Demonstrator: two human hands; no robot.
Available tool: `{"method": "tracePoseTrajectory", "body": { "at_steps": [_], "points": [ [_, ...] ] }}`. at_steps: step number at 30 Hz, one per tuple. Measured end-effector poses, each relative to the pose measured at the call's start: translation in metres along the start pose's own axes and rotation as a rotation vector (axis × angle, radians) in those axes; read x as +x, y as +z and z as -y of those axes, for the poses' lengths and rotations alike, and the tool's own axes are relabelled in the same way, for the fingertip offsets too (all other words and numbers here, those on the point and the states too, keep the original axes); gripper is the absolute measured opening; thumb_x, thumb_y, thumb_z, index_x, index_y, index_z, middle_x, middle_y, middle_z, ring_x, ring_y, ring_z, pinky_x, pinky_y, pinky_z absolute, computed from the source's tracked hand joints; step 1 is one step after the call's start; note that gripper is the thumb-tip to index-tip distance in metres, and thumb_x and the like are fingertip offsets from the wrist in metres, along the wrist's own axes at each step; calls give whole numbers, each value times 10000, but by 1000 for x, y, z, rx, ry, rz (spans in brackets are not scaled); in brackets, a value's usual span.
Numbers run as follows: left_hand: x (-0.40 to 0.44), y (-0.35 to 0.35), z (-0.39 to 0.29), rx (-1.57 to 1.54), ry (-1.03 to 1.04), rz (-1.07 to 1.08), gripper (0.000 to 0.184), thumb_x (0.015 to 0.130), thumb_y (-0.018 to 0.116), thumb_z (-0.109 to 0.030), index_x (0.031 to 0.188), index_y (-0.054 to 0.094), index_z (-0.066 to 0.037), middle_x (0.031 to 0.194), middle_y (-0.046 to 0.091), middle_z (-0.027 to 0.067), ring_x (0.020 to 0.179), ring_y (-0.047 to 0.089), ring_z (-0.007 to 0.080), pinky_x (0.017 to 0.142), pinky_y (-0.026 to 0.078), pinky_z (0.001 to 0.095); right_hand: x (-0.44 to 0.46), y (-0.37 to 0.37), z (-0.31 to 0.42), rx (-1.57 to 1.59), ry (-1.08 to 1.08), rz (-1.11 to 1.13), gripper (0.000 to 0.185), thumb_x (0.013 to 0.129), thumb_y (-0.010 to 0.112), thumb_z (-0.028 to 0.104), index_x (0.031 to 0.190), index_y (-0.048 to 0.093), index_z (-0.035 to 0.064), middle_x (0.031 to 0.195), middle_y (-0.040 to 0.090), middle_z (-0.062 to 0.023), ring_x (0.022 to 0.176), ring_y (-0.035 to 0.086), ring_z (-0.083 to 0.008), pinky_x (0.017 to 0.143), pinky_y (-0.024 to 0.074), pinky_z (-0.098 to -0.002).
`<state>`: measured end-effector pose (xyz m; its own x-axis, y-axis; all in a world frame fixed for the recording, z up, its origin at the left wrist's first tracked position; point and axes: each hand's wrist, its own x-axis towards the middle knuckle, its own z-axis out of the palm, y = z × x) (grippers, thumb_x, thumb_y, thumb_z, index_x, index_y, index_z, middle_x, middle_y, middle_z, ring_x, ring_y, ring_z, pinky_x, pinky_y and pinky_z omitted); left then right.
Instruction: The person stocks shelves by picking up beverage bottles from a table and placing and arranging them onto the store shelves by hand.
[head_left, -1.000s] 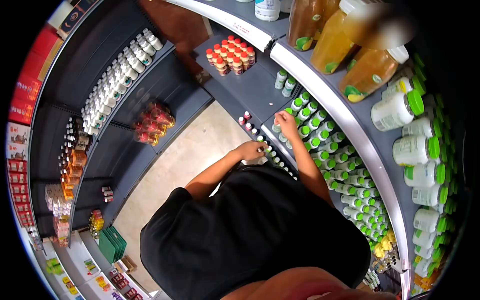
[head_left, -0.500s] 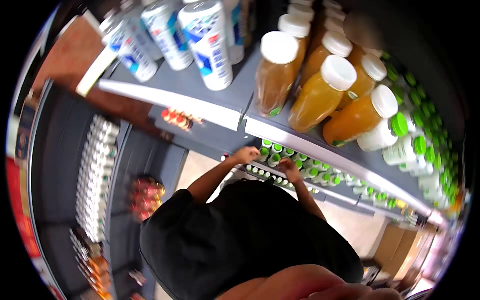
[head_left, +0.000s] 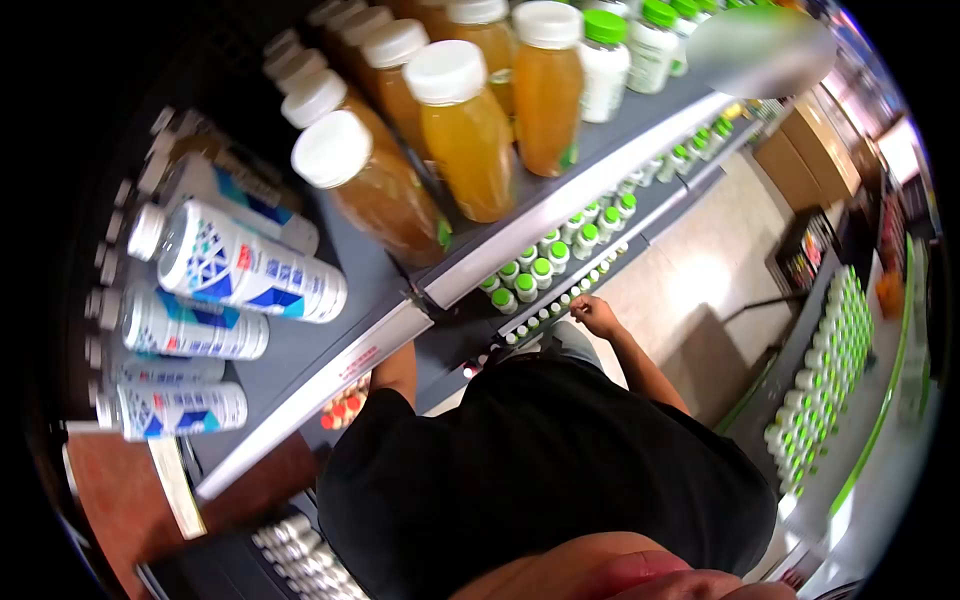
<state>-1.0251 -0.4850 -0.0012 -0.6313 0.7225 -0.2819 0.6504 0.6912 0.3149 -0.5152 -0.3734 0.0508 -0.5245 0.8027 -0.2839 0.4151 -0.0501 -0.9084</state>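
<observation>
My right hand [head_left: 594, 315] hangs low beside the lower shelf, its fingers curled in. Whether anything small is inside them is hidden. Nearest to it is a row of small white-capped bottles [head_left: 533, 322] along the bottom. Above these, white bottles with green caps [head_left: 541, 271] stand in rows. My left forearm [head_left: 396, 374] reaches up behind the upper shelf edge, which hides the left hand completely. Red-capped bottles [head_left: 343, 408] show just left of that forearm.
Juice bottles with white caps [head_left: 465, 150], blue-and-white labelled bottles [head_left: 255, 262] and green-capped bottles [head_left: 605, 65] fill the upper shelf. Its pale front edge [head_left: 480, 268] juts out above my arms. A cardboard box [head_left: 805, 150] stands on the floor, and another stocked shelf [head_left: 825, 370] is at right.
The view has swung to the right. My hands, close together before the green-capped bottles earlier, have parted: the left went behind the shelf edge, the right moved away from the bottles.
</observation>
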Motion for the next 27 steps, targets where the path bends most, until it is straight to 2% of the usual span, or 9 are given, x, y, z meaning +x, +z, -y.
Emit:
{"method": "tracePoseTrajectory", "body": {
  "at_steps": [6, 9, 13, 15, 18, 21, 23, 25, 27],
  "points": [
    [32, 19, -1, 83, 73, 65, 403, 800, 736, -140, 1178, 603, -190, 1322, 480, 225, 1127, 555, 401, 918, 496, 463, -106, 11, -56, 16, 189, -250, 132, 884, 613, 89, 974, 656, 3, 849, 690, -84, 753, 674, -163, 692, 569, -312],
    [44, 25, -3, 120, 93, 58, 416, 796, 738, -132, 1179, 596, -211, 1362, 446, 236, 1159, 536, 418, 932, 491, 472, -151, 25, -73, 42, 329, -274, 132, 877, 610, 85, 971, 657, 6, 832, 690, -81, 731, 670, -160, 683, 563, -303],
    [57, 38, -10, 154, 133, 40, 436, 790, 741, -121, 1179, 585, -238, 1416, 401, 250, 1201, 511, 442, 951, 485, 483, -170, 45, -75, 73, 294, -305, 118, 875, 610, 83, 961, 659, 17, 828, 691, -78, 721, 669, -158, 681, 553, -296],
    [34, 28, -23, 179, 121, 133, 467, 769, 755, -107, 1169, 572, -264, 1444, 351, 260, 1231, 480, 463, 961, 479, 497, -162, 59, -67, 47, 240, -274, 112, 882, 610, 81, 961, 658, 20, 820, 691, -75, 727, 677, -155, 680, 552, -297],
    [-13, 28, -22, -39, 242, 134, 496, 682, 817, -84, 1098, 589, -232, 1265, 454, 231, 1128, 542, 443, 927, 498, 492, -128, 68, -53, -54, 86, -194, 113, 887, 618, 81, 977, 661, 28, 806, 696, -74, 738, 694, -149, 677, 554, -303],
    [-56, 33, -24, -99, 364, 149, 503, 617, 844, -108, 1069, 639, -191, 1139, 531, 234, 1062, 569, 431, 914, 506, 475, -82, 82, -20, -106, 95, 6, 176, 872, 602, 114, 1012, 687, 47, 827, 718, -89, 698, 695, -175, 640, 554, -333],
    [-88, 42, -26, -83, 354, 133, 458, 625, 829, -153, 1057, 681, -183, 1095, 587, 238, 1048, 586, 410, 913, 507, 454, -50, 97, 2, -293, -134, 51, 195, 864, 616, 199, 996, 693, 79, 864, 712, -117, 807, 697, -275, 723, 543, -385],
    [-110, 53, -22, -182, 402, 186, 461, 646, 844, -164, 1068, 660, -186, 1070, 603, 246, 1025, 603, 420, 888, 518, 467, 2, 124, -12, -346, -356, 159, 181, 835, 650, 194, 966, 686, 74, 932, 708, -133, 882, 680, -323, 762, 534, -399],
    [-142, 47, -37, -211, 227, 189, 400, 713, 801, -217, 1086, 658, -192, 1059, 628, 222, 1019, 614, 414, 868, 522, 464, 29, 146, 12, -326, -381, 212, 218, 815, 672, 200, 998, 671, 82, 971, 698, -143, 908, 671, -350, 781, 530, -410]
  ]
}}
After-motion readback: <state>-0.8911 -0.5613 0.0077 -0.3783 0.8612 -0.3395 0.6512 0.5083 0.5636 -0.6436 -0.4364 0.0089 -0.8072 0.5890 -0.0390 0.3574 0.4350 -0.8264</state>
